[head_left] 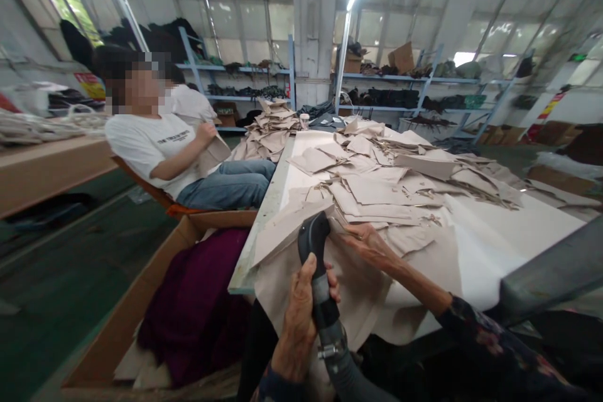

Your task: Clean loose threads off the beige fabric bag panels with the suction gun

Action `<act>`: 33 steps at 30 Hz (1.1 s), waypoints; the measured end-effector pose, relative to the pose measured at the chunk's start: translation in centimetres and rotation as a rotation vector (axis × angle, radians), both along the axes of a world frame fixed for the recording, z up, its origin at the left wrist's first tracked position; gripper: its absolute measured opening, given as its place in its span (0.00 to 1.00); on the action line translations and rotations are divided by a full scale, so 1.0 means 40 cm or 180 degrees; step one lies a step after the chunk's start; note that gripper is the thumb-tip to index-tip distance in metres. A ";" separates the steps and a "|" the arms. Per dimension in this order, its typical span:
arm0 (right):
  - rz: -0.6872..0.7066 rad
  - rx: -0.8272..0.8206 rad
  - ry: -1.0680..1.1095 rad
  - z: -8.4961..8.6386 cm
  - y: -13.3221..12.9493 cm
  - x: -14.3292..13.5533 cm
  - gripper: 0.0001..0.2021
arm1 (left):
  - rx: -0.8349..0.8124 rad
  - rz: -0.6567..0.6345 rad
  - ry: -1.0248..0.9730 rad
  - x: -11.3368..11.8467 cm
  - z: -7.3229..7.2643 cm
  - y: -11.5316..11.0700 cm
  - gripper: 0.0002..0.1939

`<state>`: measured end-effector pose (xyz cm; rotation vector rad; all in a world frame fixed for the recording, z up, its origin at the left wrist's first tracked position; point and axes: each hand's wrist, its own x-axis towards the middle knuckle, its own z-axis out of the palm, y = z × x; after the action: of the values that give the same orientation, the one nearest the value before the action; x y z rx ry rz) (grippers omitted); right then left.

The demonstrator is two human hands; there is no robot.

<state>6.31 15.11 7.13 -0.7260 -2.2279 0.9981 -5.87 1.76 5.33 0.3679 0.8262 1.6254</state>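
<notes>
My left hand [304, 301] is wrapped round the neck of a black nozzle [313, 235] on a grey ribbed hose [346, 370]. The nozzle's curved head stands against a beige fabric piece [292, 226] at the table's near edge. Just right of the nozzle head, my right hand [367, 242] pinches the edge of the beige fabric. More of this cloth hangs over the table edge below my hands.
Piles of beige pieces [377, 191] cover much of the white table [480, 251]. A cardboard box [108, 333] with purple cloth [202, 301] stands at the lower left. Beyond it a seated person [164, 144] holds a beige piece. A grey beam [556, 264] crosses at right.
</notes>
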 end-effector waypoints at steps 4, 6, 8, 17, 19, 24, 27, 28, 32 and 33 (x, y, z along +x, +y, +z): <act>-0.0139 -0.0205 -0.0002 0.002 -0.006 0.019 0.14 | 0.0015 0.0570 0.0212 -0.023 0.002 -0.015 0.21; -0.0436 -0.0416 0.0189 0.014 0.004 0.011 0.14 | 0.0002 0.0883 0.0272 -0.036 0.008 -0.044 0.20; -0.0658 -0.0412 0.0458 0.035 0.021 -0.025 0.14 | -0.0070 0.1095 0.0310 -0.042 0.013 -0.080 0.19; -0.1023 0.1385 -0.0110 0.169 0.035 -0.501 0.22 | -0.0271 0.1410 0.0220 -0.046 0.005 -0.178 0.20; -0.0883 0.1468 -0.0400 0.148 0.032 -0.550 0.19 | -0.0300 0.1327 0.0253 -0.060 0.001 -0.178 0.21; -0.0938 0.1715 -0.1308 0.013 0.083 -0.391 0.04 | -0.0466 0.1117 0.0218 -0.082 -0.022 -0.159 0.20; -0.1505 0.1838 -0.1770 -0.027 0.160 -0.187 0.11 | -0.0496 0.0995 0.0192 -0.076 -0.038 -0.130 0.21; -0.1701 0.1849 -0.1921 -0.028 0.189 -0.123 0.12 | -0.0480 0.0930 0.0199 -0.071 -0.040 -0.118 0.20; -0.1902 0.1769 -0.2502 -0.019 0.295 0.057 0.10 | -0.0460 0.0550 0.0282 -0.037 -0.027 -0.069 0.20; -0.1842 0.1759 -0.2599 -0.019 0.315 0.080 0.10 | -0.0462 0.0471 0.0318 -0.026 -0.021 -0.058 0.20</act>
<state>9.50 27.71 6.36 -1.5586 -2.4872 -0.2640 -6.90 -0.57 4.50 0.2925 1.0619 1.6820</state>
